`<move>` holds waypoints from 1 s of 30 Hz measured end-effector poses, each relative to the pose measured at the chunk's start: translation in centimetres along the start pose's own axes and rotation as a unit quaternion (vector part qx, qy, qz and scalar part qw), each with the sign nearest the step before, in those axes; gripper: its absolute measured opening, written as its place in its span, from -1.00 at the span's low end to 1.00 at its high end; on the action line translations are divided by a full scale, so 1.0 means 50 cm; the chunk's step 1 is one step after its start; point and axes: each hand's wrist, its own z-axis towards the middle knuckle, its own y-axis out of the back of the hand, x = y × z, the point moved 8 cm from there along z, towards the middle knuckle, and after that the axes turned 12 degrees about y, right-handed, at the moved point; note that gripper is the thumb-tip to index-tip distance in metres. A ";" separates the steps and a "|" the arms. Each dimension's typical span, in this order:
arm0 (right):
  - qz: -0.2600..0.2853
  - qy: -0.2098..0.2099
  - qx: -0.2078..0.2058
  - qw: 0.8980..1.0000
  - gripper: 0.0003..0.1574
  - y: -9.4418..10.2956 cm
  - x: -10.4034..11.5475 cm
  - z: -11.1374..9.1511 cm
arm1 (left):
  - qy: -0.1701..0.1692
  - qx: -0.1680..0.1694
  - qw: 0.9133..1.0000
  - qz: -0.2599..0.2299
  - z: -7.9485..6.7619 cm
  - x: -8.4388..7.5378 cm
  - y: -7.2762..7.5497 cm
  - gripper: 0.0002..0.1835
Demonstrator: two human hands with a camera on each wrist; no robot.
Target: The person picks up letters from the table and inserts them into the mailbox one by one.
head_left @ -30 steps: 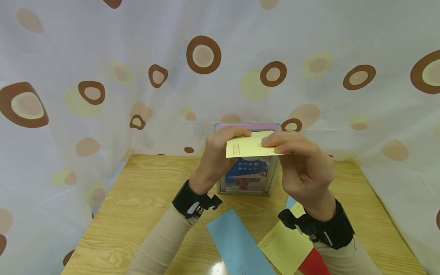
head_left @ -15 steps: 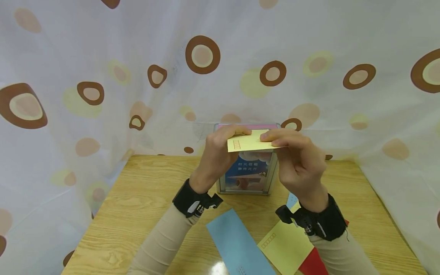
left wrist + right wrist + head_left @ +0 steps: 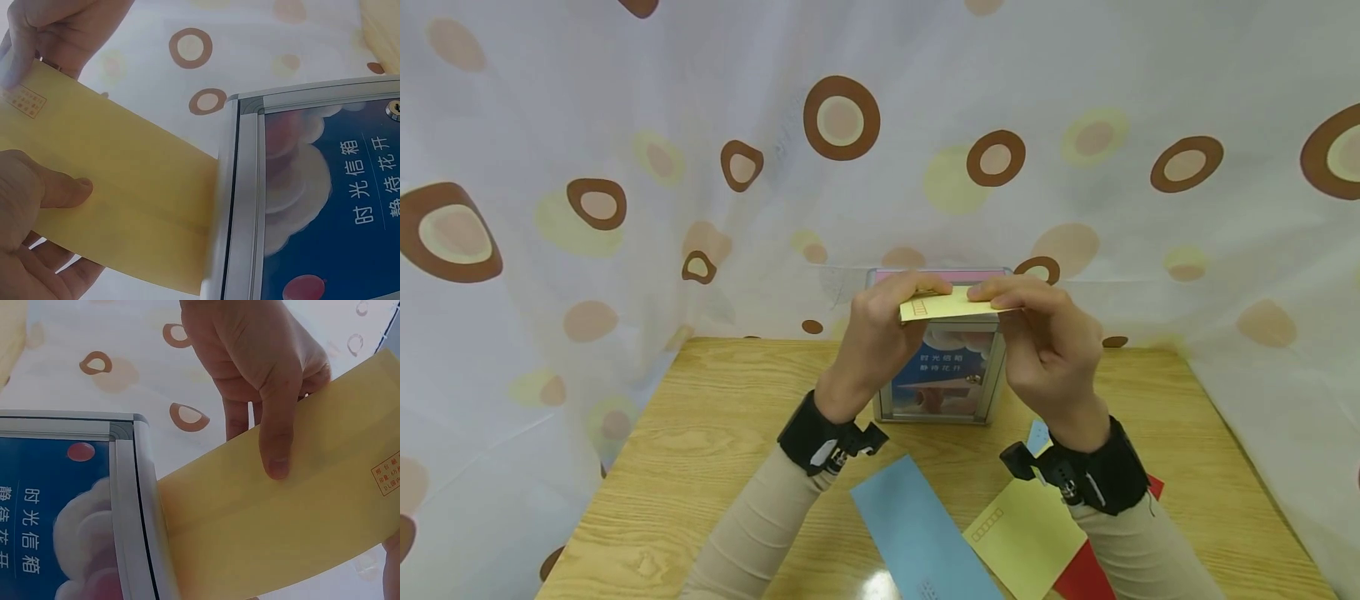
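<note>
A yellow envelope (image 3: 936, 308) is held above the front of a metal-framed letter box (image 3: 942, 392). My left hand (image 3: 880, 337) pinches it on the left side, with the thumb (image 3: 69, 187) flat on the underside in the left wrist view. My right hand (image 3: 1056, 358) pinches the right, near part, fingers on top. In the right wrist view, the far end of the envelope (image 3: 312, 506) meets the upper end of the box (image 3: 56, 537); that end is out of sight, so how deep it sits cannot be told.
On the wooden table (image 3: 647, 467) lie a blue envelope (image 3: 917, 525) and, under the right forearm, another yellow envelope (image 3: 1026, 533), a red one (image 3: 1084, 573) and a blue corner (image 3: 1037, 435). A spotted curtain (image 3: 910, 217) hangs behind and at both sides.
The held envelope has shifted away toward the box and now shows a narrower strip. My right hand has moved forward and slightly left with it; the left hand has barely moved.
</note>
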 end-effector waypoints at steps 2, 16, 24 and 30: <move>-0.002 -0.003 0.001 1.000 -0.89 0.001 -0.002 -0.001 | -0.002 0.000 1.000 0.000 0.000 -0.002 0.001 -0.85; -0.002 -0.014 0.006 1.000 -0.88 0.001 -0.009 -0.006 | -0.011 -0.013 1.000 0.001 -0.006 -0.008 0.010 -0.82; -0.011 -0.009 0.006 1.000 -0.87 0.001 -0.013 -0.003 | -0.030 -0.042 0.999 0.009 -0.007 -0.029 0.027 -0.84; -0.019 -0.001 0.004 1.000 -0.86 0.001 -0.018 -0.001 | -0.039 -0.056 0.998 0.010 -0.005 -0.042 0.040 -0.85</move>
